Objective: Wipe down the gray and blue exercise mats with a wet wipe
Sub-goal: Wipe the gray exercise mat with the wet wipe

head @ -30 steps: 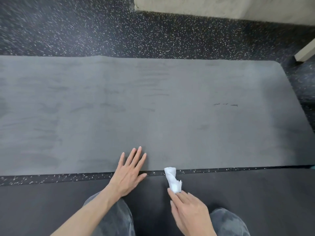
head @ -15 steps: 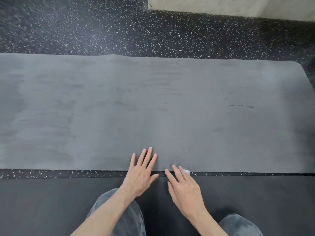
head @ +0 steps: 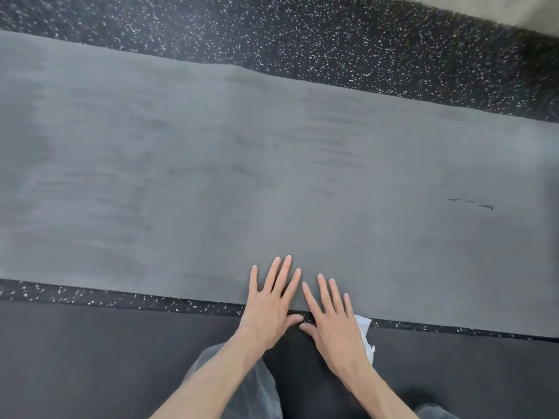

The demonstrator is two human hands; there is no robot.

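The gray exercise mat (head: 211, 176) lies flat across the floor, with faint streaks over its surface. My left hand (head: 269, 306) rests flat on its near edge, fingers spread, holding nothing. Right beside it, my right hand (head: 335, 322) also lies flat with fingers spread, pinning a white wet wipe (head: 363, 323) under the palm. Only a crumpled corner of the wipe shows at the hand's right side. No blue mat is in view.
A darker mat (head: 106, 358) lies under my knees (head: 236, 385), with a strip of black speckled floor (head: 90, 294) between it and the gray mat. More speckled floor (head: 332, 40) runs behind. Short dark scuff marks (head: 472, 204) sit on the gray mat's right part.
My right hand, which held the wipe upright a second ago, has come down flat on it at the mat's near edge. The left hand stays put; the view has tilted.
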